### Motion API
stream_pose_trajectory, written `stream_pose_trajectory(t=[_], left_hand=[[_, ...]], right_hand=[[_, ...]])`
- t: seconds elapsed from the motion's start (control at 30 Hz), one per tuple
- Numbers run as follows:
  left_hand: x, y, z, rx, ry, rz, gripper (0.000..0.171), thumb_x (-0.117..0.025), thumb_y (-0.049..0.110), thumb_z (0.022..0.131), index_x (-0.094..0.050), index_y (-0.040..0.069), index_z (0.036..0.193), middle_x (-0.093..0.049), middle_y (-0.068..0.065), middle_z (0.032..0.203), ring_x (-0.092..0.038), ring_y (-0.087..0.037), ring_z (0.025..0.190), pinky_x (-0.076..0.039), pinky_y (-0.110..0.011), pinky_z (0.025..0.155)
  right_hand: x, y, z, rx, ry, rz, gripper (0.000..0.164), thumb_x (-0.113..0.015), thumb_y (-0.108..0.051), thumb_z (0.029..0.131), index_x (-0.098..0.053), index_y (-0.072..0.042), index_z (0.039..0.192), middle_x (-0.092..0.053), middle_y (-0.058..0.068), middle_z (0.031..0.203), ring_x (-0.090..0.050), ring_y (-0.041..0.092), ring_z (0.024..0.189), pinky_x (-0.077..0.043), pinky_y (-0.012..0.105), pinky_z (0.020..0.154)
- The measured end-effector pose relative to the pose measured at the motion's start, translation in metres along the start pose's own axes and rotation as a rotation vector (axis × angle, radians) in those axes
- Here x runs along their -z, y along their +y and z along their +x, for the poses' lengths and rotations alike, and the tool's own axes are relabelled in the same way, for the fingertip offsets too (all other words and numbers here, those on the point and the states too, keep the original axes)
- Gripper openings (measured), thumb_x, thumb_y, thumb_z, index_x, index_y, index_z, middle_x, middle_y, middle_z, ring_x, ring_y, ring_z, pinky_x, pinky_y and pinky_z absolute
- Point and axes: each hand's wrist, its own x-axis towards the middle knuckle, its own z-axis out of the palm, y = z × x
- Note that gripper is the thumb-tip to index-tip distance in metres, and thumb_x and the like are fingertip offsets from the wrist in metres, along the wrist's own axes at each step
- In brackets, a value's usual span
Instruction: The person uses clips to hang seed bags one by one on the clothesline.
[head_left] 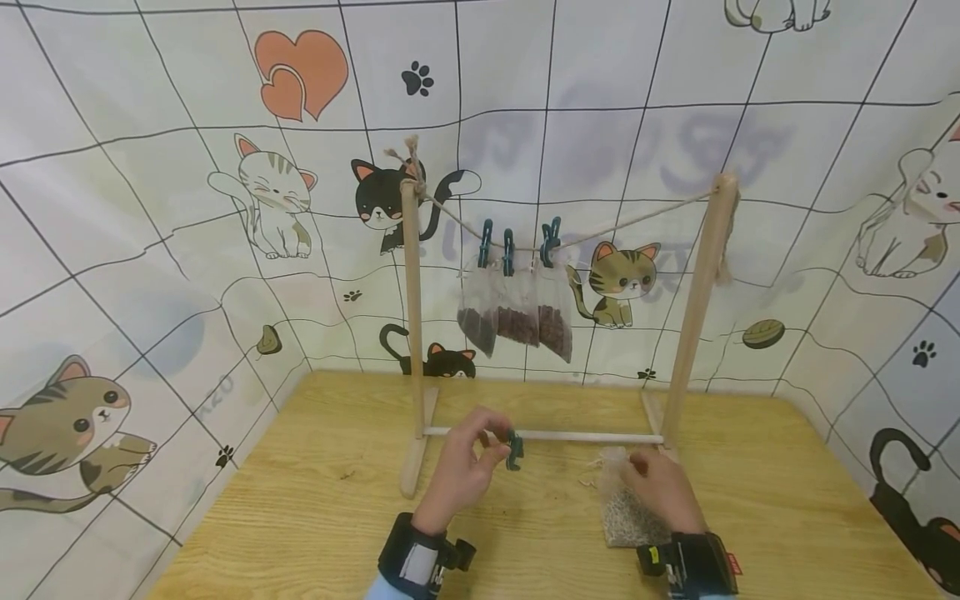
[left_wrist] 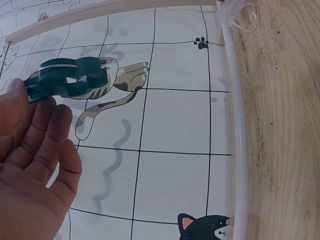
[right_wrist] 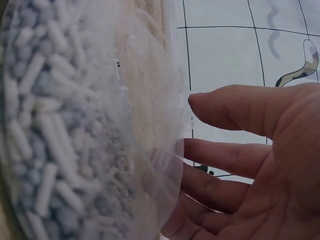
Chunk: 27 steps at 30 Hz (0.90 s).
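Between thumb and fingertips, my left hand (head_left: pixel 467 462) pinches a dark green clothespin (head_left: pixel 514 450) above the table, just in front of the rack's white crossbar. The left wrist view shows this clothespin (left_wrist: pixel 70 77) side on. My right hand (head_left: pixel 663 483) is at the upper part of a clear plastic bag (head_left: pixel 628 517) of small pellets on the table. In the right wrist view the bag (right_wrist: pixel 60 110) holds white rods and grey balls. There the right thumb (right_wrist: pixel 225 105) stands apart from the fingers, whose tips reach behind the bag's edge.
A wooden rack (head_left: pixel 414 308) carries a sagging cord (head_left: pixel 637 223). Three green clothespins (head_left: pixel 508 252) hold clear bags of dark and reddish-brown bits (head_left: pixel 517 325) on it. The white crossbar (head_left: pixel 585 436) runs low between the posts. A cat-print cloth (head_left: pixel 502 75) surrounds the wooden table (head_left: pixel 322 517).
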Motion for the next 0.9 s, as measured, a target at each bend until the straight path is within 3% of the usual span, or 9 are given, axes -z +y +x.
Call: stream_pose_trajectory(t=[0.1,0.27,0.6,0.77,0.9], left_hand=[[-0.001,0.000,0.000,-0.002,0.009,0.018,0.023,-0.073,-0.010,0.085,-0.068,0.008,0.100,-0.070,-0.005,0.094,-0.066,-0.021,0.086,-0.052,-0.029,0.074],[-0.003,-0.001,0.000,-0.014,0.019,0.037,0.019,-0.076,-0.008,0.084,-0.070,0.009,0.093,-0.071,-0.003,0.089,-0.065,-0.019,0.081,-0.051,-0.026,0.070],[-0.010,-0.002,-0.003,-0.050,0.038,0.012,0.021,-0.078,-0.010,0.080,-0.072,0.008,0.088,-0.071,-0.004,0.082,-0.063,-0.020,0.072,-0.049,-0.025,0.063],[-0.018,0.010,-0.001,-0.075,0.070,0.032,0.016,-0.079,-0.005,0.081,-0.073,0.007,0.087,-0.070,-0.003,0.081,-0.062,-0.016,0.071,-0.049,-0.025,0.063],[-0.020,0.027,0.010,-0.141,0.113,0.030,0.013,-0.079,-0.001,0.082,-0.072,0.007,0.088,-0.070,-0.004,0.080,-0.062,-0.015,0.071,-0.049,-0.025,0.062]], right_hand=[[-0.001,0.002,0.001,0.000,0.001,0.000,0.020,-0.066,-0.013,0.097,-0.071,0.005,0.105,-0.073,0.023,0.103,-0.070,0.036,0.090,-0.056,0.053,0.077],[0.000,0.003,0.001,-0.003,-0.006,0.021,0.026,-0.065,-0.015,0.099,-0.072,0.006,0.113,-0.073,0.023,0.106,-0.071,0.035,0.091,-0.057,0.051,0.076],[0.011,-0.001,-0.002,-0.033,-0.071,0.076,0.031,-0.068,-0.020,0.097,-0.073,0.005,0.116,-0.074,0.019,0.106,-0.067,0.027,0.090,-0.054,0.040,0.072],[0.021,-0.005,-0.007,0.008,-0.105,0.101,0.024,-0.068,-0.019,0.098,-0.074,0.001,0.109,-0.073,0.015,0.102,-0.065,0.025,0.088,-0.053,0.039,0.071],[0.031,-0.015,-0.013,0.052,-0.097,0.137,0.013,-0.069,-0.018,0.098,-0.072,-0.005,0.096,-0.067,0.005,0.091,-0.058,0.017,0.081,-0.048,0.033,0.068]])
